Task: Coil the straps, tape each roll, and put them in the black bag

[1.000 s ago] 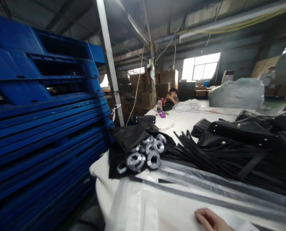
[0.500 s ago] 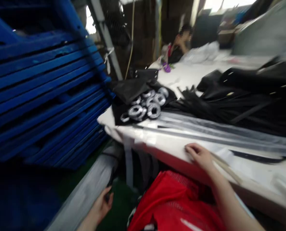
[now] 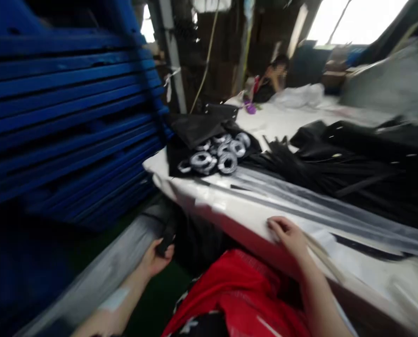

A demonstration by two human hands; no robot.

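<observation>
My left hand (image 3: 157,260) is low beside the table's corner, its fingers closed around a piece of black fabric (image 3: 167,238). Dark material hangs below the table edge close by and seems to join it, though blur hides the link. My right hand (image 3: 287,234) rests at the front edge of the white table (image 3: 244,211), thumb and fingertips pinched together. What the pinch holds, if anything, is too small to see. Beyond the hands, several coiled grey-and-white rings (image 3: 227,162) lie on black cloth (image 3: 195,128) near the table's far left corner.
Blue stacked panels (image 3: 71,98) rise on the left. A long grey roll (image 3: 114,267) leans beneath my left arm. Clear plastic strips (image 3: 293,194) and a black fabric heap (image 3: 363,154) cover the table's right. Another person (image 3: 270,84) sits at the far side.
My left hand has risen and moved right, and more black material shows beneath the table edge. My right hand stays at the edge, still pinched. The view has tilted slightly.
</observation>
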